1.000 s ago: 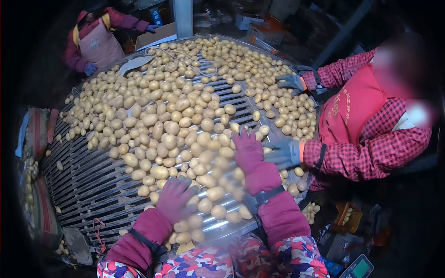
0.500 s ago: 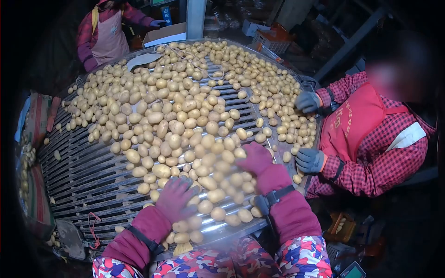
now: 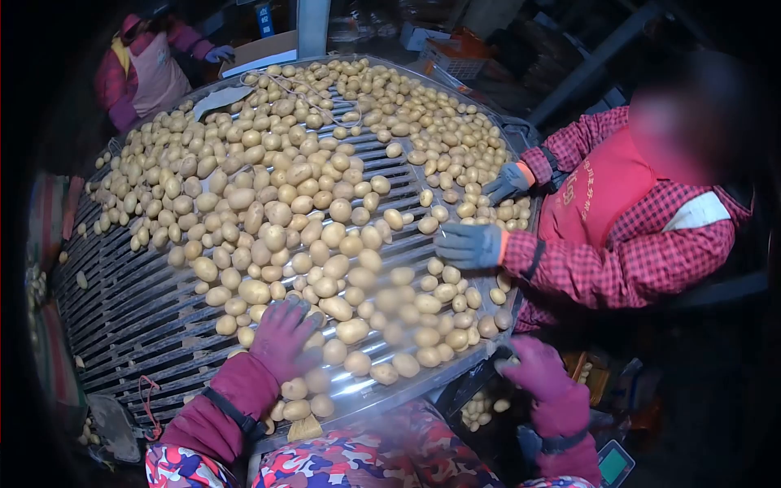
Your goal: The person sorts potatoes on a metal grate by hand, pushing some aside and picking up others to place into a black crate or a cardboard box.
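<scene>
Many potatoes [image 3: 277, 236] lie on a slatted metal table [image 3: 122, 301]. My left hand [image 3: 285, 337], in a purple glove, rests on potatoes near the front edge, palm down with its fingers apart. Past the table's right front corner is my right hand [image 3: 533, 366], also gloved, with its fingers curled; whether it holds something is hard to make out. Below it, more potatoes [image 3: 480, 411] lie lower down beside the table. A blurred spot in the view covers some potatoes near the front.
At the right a co-worker in a red apron [image 3: 586, 195] reaches over the potatoes with grey-gloved hands. Another person [image 3: 154, 69] stands at the far left corner. A cardboard box [image 3: 260, 53], a metal post [image 3: 312, 28] and a crate [image 3: 455, 61] are behind the table.
My right hand has moved from the potatoes to the right, past the table's corner. My left hand stays on the potatoes. The co-worker's nearer hand has reached further over the table.
</scene>
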Motion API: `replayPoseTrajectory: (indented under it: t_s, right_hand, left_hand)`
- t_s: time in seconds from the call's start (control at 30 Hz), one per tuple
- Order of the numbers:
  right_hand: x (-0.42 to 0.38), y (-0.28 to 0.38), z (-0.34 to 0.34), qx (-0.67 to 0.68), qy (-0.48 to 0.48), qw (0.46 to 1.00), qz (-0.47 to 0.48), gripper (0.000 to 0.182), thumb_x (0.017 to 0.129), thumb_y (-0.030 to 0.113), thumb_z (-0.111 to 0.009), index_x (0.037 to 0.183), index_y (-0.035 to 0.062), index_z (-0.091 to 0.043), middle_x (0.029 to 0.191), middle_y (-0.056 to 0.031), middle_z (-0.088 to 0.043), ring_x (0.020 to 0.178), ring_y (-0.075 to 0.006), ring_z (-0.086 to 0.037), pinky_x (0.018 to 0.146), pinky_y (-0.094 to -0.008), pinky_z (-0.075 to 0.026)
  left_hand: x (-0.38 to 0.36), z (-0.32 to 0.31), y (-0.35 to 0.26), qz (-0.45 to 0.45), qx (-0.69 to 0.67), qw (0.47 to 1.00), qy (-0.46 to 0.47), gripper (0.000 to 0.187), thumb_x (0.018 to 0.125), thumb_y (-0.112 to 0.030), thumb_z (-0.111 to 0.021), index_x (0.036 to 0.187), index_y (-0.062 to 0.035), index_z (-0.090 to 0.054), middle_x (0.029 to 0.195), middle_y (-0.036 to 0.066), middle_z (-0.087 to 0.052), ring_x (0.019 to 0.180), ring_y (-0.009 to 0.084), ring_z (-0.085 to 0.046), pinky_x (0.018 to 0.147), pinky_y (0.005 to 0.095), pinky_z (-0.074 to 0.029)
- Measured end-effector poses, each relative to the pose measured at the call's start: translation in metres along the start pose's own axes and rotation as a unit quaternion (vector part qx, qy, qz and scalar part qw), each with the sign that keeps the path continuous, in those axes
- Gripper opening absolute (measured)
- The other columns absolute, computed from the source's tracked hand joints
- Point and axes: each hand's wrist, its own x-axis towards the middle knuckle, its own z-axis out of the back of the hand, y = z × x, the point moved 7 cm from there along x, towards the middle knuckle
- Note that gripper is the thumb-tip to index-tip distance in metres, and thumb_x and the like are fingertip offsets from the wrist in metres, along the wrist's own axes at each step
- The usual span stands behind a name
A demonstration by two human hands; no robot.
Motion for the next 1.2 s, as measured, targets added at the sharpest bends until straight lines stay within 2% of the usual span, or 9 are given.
replayPoseTrajectory:
  t_s: [0.1, 0.23, 0.5, 0.57, 0.77, 0.87, 0.93, 1.03, 1.2]
  right_hand:
    - [0.051, 0.058, 0.005, 0.111, -0.250, 0.945, 0.177, 0.042, 0.086, 0.029, -0.065, 0.123, 0.0116, -0.060, 0.117, -0.0162, -0.061, 0.109, -0.0340, -0.059, 0.089, -0.0435, -0.049]
    - [0.154, 0.123, -0.043, 0.072, -0.299, 0.922, 0.234, 0.046, 0.086, 0.030, -0.066, 0.128, 0.0143, -0.057, 0.119, -0.0134, -0.059, 0.114, -0.0318, -0.057, 0.090, -0.0450, -0.048]
    - [0.181, 0.158, -0.027, 0.076, -0.148, 0.971, 0.170, 0.057, 0.079, 0.036, -0.071, 0.130, 0.0144, -0.055, 0.124, -0.0153, -0.056, 0.111, -0.0316, -0.059, 0.089, -0.0463, -0.048]
    - [0.177, 0.180, -0.033, 0.148, -0.160, 0.931, 0.292, 0.058, 0.079, 0.032, -0.071, 0.131, 0.0141, -0.054, 0.123, -0.0171, -0.055, 0.108, -0.0303, -0.060, 0.091, -0.0474, -0.048]
    - [0.217, 0.198, -0.064, -0.016, -0.108, 0.980, 0.166, 0.052, 0.077, 0.020, -0.070, 0.127, 0.0247, -0.057, 0.124, -0.0148, -0.044, 0.110, -0.0339, -0.054, 0.087, -0.0469, -0.051]
    - [0.221, 0.186, -0.070, 0.021, -0.132, 0.973, 0.191, 0.058, 0.074, 0.021, -0.073, 0.129, 0.0236, -0.056, 0.128, -0.0162, -0.045, 0.114, -0.0351, -0.053, 0.090, -0.0461, -0.051]
    - [0.235, 0.168, -0.084, 0.329, -0.089, 0.909, 0.241, 0.061, 0.072, 0.020, -0.076, 0.131, 0.0201, -0.057, 0.135, -0.0170, -0.044, 0.121, -0.0334, -0.051, 0.093, -0.0417, -0.050]
    - [0.141, 0.153, -0.021, 0.517, -0.064, 0.830, 0.200, 0.061, 0.073, 0.020, -0.078, 0.131, 0.0156, -0.059, 0.138, -0.0176, -0.046, 0.128, -0.0298, -0.048, 0.096, -0.0374, -0.048]
    - [0.011, 0.029, 0.006, 0.278, -0.174, 0.932, 0.151, 0.056, 0.072, 0.020, -0.079, 0.125, 0.0119, -0.063, 0.136, -0.0187, -0.051, 0.124, -0.0319, -0.054, 0.098, -0.0387, -0.047]
  left_hand:
    - [-0.003, 0.000, 0.001, -0.003, 0.004, 1.000, -0.012, 0.067, 0.072, -0.038, -0.073, 0.131, -0.0114, -0.057, 0.137, 0.017, -0.050, 0.130, 0.0411, -0.043, 0.107, 0.0553, -0.034]
    - [-0.003, -0.001, 0.003, 0.009, 0.002, 1.000, -0.011, 0.066, 0.072, -0.039, -0.073, 0.131, -0.0112, -0.057, 0.136, 0.017, -0.051, 0.130, 0.0411, -0.043, 0.107, 0.0555, -0.034]
    - [-0.005, 0.006, 0.002, -0.017, 0.017, 0.998, -0.063, 0.059, 0.074, -0.045, -0.071, 0.123, -0.0122, -0.062, 0.123, 0.015, -0.058, 0.124, 0.0374, -0.050, 0.101, 0.0552, -0.039]
    - [-0.005, 0.002, 0.003, -0.022, 0.028, 0.997, -0.066, 0.059, 0.074, -0.046, -0.070, 0.123, -0.0131, -0.062, 0.124, 0.015, -0.058, 0.124, 0.0372, -0.049, 0.100, 0.0552, -0.040]
    - [-0.002, 0.001, 0.003, -0.012, 0.029, 0.998, -0.049, 0.058, 0.076, -0.047, -0.068, 0.123, -0.0133, -0.062, 0.123, 0.014, -0.058, 0.124, 0.0369, -0.049, 0.100, 0.0549, -0.040]
    - [-0.001, 0.004, 0.001, -0.023, 0.027, 0.997, -0.062, 0.059, 0.074, -0.046, -0.070, 0.122, -0.0125, -0.062, 0.122, 0.015, -0.058, 0.122, 0.0372, -0.050, 0.099, 0.0544, -0.040]
    - [0.000, 0.007, 0.000, -0.027, 0.029, 0.997, -0.069, 0.061, 0.073, -0.046, -0.071, 0.122, -0.0119, -0.062, 0.121, 0.015, -0.059, 0.122, 0.0372, -0.050, 0.099, 0.0541, -0.040]
    - [-0.001, 0.009, -0.002, -0.030, 0.019, 0.997, -0.066, 0.063, 0.070, -0.045, -0.074, 0.122, -0.0103, -0.061, 0.121, 0.016, -0.059, 0.122, 0.0374, -0.050, 0.100, 0.0536, -0.040]
    - [-0.001, 0.001, 0.003, -0.012, 0.010, 0.998, -0.053, 0.066, 0.071, -0.042, -0.075, 0.127, -0.0104, -0.059, 0.129, 0.016, -0.055, 0.126, 0.0396, -0.047, 0.104, 0.0544, -0.037]
